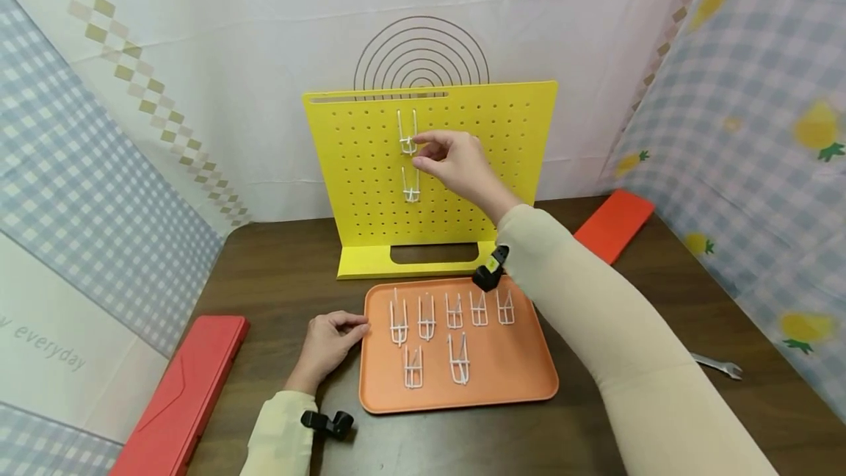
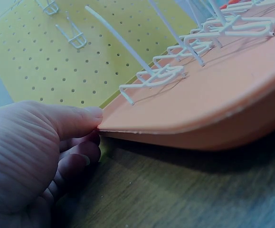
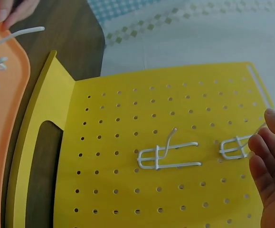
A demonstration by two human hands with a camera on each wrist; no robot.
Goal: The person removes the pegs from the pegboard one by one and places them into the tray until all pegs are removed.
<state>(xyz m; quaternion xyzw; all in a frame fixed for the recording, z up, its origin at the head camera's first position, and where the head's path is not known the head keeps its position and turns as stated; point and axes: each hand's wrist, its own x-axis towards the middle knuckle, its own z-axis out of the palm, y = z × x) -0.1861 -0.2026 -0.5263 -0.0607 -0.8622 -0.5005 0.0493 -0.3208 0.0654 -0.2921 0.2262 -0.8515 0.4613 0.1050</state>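
My right hand [image 1: 456,160] is raised at the yellow pegboard [image 1: 370,219]. Its index fingertip is right at the lower part of the upper white wire hook [image 1: 407,144], while the thumb stands apart below. In the right wrist view, the fingers partly cover that hook's outer end. A second wire hook [image 1: 411,195] hangs directly beneath, its prong sticking outward. Down at the table, my left hand [image 1: 328,344] pinches the left rim of the orange tray [image 1: 509,380], thumb on top and fingers underneath. Several white wire hooks [image 1: 459,360] lie on this tray in two rows, prongs pointing up.
A red box [image 1: 181,395] lies at the left table edge. Behind my right arm is an orange-red flat object [image 1: 615,222], and a wrench [image 1: 717,366] pokes out at the right. Patterned cloth [image 1: 284,57] hangs around the back and sides.
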